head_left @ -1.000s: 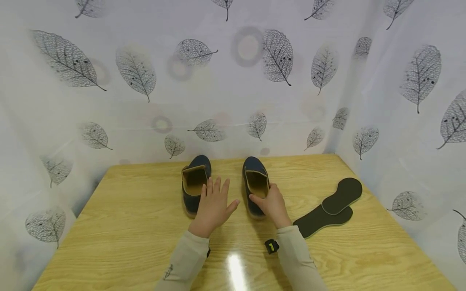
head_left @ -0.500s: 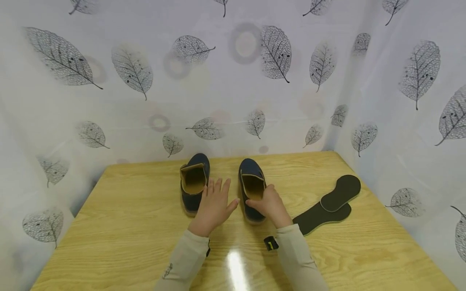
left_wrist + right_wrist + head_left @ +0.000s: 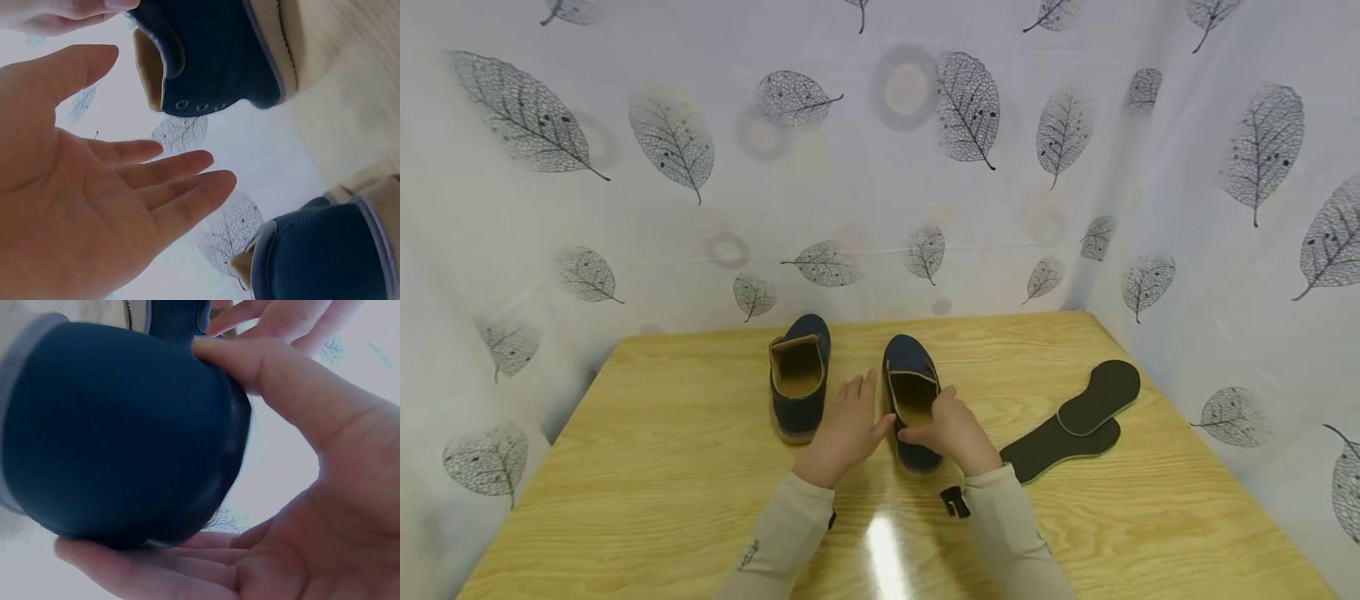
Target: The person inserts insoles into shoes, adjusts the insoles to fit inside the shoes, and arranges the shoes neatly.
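At the far left of the wooden table [image 3: 662, 467], one dark blue shoe [image 3: 798, 410] is stood upright, toe toward the leaf-patterned curtain [image 3: 850, 192]; in the left wrist view it is cut off by the frame. Inside its opening a tan lining can be seen, and the toe end is lost in shadow. Just beside it, the left hand [image 3: 844, 433] is held open, fingers straight and thumb spread, touching neither shoe. Next comes the second shoe [image 3: 917, 457], set on the table between the hands; its tan inside is partly covered by fingers, and the toe end is darkened. Its heel is gripped by the right hand [image 3: 953, 429], thumb on one side and fingers on the other. At the right, two dark insoles are laid crosswise: the lower insole [image 3: 1052, 452] is partly hidden by the upper insole [image 3: 1101, 398] and by the right sleeve [image 3: 1011, 525].
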